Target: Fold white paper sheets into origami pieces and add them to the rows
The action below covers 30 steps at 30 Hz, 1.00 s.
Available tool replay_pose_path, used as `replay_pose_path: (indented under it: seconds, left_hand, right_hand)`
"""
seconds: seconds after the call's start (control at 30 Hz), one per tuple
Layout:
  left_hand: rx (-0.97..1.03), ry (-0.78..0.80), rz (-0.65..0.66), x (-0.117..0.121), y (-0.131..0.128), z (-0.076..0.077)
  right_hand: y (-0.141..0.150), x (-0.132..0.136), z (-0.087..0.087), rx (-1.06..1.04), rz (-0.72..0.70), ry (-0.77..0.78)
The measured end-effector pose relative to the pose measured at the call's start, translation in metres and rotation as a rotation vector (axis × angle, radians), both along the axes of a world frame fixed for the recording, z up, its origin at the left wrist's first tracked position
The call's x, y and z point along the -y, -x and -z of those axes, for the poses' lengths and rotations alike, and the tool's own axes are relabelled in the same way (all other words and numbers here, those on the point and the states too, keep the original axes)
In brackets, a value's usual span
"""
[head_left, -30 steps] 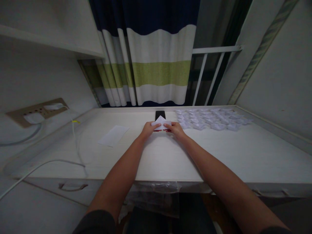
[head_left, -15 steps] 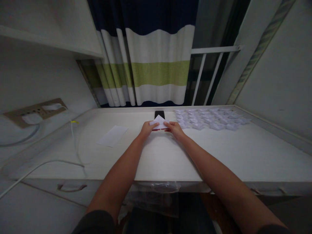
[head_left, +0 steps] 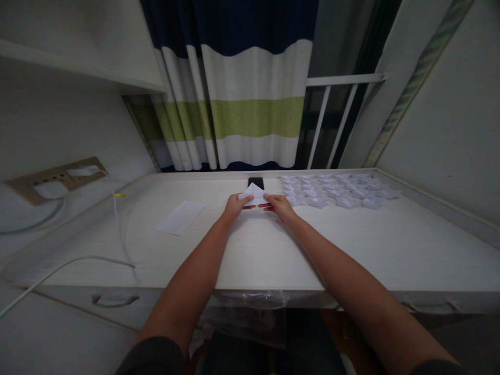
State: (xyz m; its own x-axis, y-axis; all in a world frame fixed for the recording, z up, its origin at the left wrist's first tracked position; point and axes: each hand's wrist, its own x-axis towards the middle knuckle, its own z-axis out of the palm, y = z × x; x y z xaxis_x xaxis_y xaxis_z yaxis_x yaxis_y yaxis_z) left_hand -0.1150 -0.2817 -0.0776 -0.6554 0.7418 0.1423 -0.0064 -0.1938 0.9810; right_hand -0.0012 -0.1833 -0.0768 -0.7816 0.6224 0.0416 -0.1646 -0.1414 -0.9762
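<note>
A small white folded paper (head_left: 255, 193) with a pointed top sits on the white desk (head_left: 273, 245) near its far middle. My left hand (head_left: 235, 206) pinches its left side and my right hand (head_left: 279, 206) pinches its right side, fingers pressed on the lower edge. A dark phone (head_left: 255, 182) lies flat just behind the paper. Several small folded white paper pieces (head_left: 338, 190) are spread in rows at the far right of the desk.
A flat white paper strip (head_left: 180, 217) lies to the left of my hands. A white cable (head_left: 117, 219) runs from a wall socket panel (head_left: 58, 179) across the desk's left side. A striped curtain (head_left: 253, 104) hangs behind, a drawer handle (head_left: 115, 299) below.
Both hands stay on the folded paper and shift only slightly; the paper's point has lifted a little. The view moved slightly.
</note>
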Motion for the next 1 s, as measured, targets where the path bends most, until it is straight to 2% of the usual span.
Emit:
replay_pose_path:
  seconds: [1.0]
  left_hand:
    - [0.066, -0.009, 0.067, -0.0034, 0.0035, 0.0036]
  right_hand:
    - [-0.0002, -0.0050, 0.0023, -0.048, 0.042, -0.019]
